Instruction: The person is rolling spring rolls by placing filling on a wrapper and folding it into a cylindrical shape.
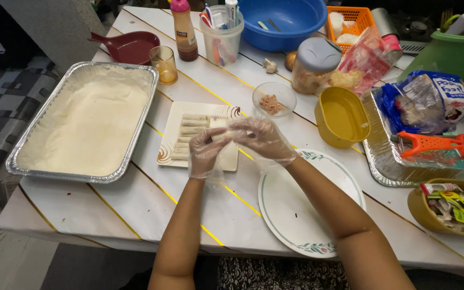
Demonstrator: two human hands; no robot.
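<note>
Both hands wear thin clear gloves, and the left hand (206, 150) and right hand (261, 138) pinch a small pale soft roll (222, 136) between closed fingertips. The roll is just above the white square plate (168, 144) of finished rolls. It looks light and squishy and might tear, so holding its two ends gently seems best.

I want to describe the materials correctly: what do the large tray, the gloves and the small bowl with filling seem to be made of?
The large tray looks like thin aluminium foil: shiny, crinkled rim. The gloves on the left hand and right hand seem thin clear plastic, loose and wrinkled. The small bowl is transparent, glass or clear plastic; I cannot tell which.
</note>
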